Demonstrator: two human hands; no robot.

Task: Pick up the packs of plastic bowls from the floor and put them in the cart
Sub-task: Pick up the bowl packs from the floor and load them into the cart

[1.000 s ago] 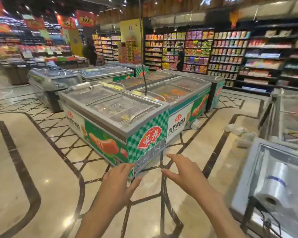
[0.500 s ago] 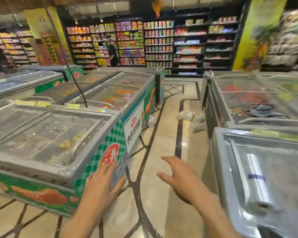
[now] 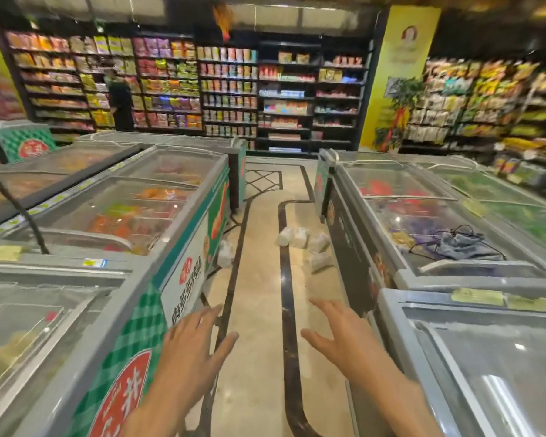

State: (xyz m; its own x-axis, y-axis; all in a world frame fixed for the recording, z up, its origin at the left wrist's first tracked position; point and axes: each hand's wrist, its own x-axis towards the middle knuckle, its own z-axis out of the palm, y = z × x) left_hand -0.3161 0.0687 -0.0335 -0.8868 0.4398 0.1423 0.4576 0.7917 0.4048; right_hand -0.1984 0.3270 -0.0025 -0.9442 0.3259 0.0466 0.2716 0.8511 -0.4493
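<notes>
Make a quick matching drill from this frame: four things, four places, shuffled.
Things:
1. left hand
2. cluster of white packs
3. lone white pack
4. grey cloth with black cable

Places:
A. on the right freezer's glass lid
B. on the floor against the left freezer's base
C. on the floor beside the right freezer's base
D. open over the aisle floor, nearest the camera

Pairs: 1-D, 2-C, 3-B, 4-A
</notes>
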